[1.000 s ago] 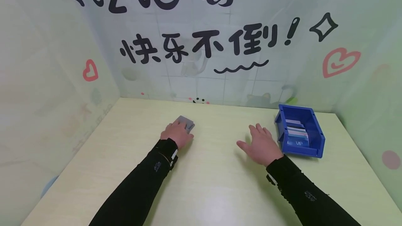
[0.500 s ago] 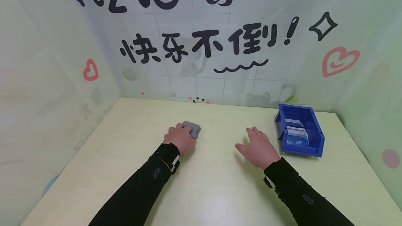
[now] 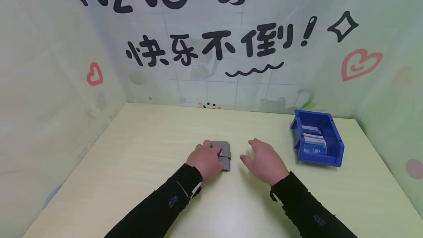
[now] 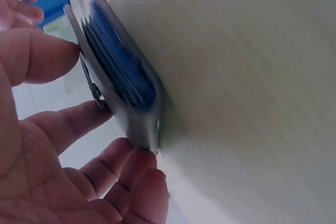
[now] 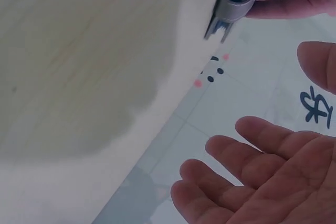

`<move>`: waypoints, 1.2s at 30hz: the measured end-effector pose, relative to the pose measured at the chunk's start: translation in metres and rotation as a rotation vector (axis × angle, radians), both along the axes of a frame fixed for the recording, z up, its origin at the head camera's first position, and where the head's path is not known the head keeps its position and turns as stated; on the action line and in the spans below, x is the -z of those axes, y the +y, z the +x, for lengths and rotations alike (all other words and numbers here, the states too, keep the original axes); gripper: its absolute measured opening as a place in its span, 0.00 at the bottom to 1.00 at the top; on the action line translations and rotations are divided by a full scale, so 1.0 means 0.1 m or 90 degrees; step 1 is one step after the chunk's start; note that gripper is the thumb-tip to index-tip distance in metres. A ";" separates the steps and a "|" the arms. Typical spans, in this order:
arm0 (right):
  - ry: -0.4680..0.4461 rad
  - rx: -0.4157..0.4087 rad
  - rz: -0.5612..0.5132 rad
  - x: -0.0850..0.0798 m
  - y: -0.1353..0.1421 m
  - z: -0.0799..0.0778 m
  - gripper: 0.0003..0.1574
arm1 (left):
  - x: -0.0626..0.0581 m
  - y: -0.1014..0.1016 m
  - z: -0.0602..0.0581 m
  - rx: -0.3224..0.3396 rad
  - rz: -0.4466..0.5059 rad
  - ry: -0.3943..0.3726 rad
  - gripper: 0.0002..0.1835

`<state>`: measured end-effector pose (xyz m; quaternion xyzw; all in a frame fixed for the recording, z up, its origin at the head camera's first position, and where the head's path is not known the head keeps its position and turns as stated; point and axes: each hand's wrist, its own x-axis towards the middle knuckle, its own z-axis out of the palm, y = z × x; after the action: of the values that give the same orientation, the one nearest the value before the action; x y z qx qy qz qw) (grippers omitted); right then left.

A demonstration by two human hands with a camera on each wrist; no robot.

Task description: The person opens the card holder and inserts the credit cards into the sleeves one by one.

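Since half a second ago, the wallet (image 3: 226, 164) has come nearer the person and further right, turning so that its strap (image 3: 226, 155) shows, with the left hand (image 3: 205, 159) moving along with it; the right hand (image 3: 266, 162) has shifted a little left, narrowing the gap. Leftmost, a red heart (image 3: 94, 74) marks the side wall. Next comes the left hand, gripping the wallet by its left side, thumb on the cover and fingers bent at the spine. The wallet, grey, is just over or on the table (image 3: 158, 135); which of the two I cannot tell. Blue and dark leaves show between its covers in the left wrist view. Just right of it, apart, the right hand holds nothing, its fingers loosely bent and thumb spread. Further right on the table is a blue bin (image 3: 336, 146) with a row of cards (image 3: 315, 150), the front one marked VIP.
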<state>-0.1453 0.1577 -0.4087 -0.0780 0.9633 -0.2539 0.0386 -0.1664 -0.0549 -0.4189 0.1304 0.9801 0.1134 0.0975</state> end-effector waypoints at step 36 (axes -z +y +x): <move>0.162 -0.109 0.123 0.17 -0.11 0.27 0.12 | 0.07 0.30 0.30 0.151 0.053 0.042 0.24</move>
<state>-0.1185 0.1471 -0.4257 -0.1870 0.9702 -0.1442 -0.0546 -0.1367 -0.0245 -0.4257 0.2531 0.9549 0.1373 0.0724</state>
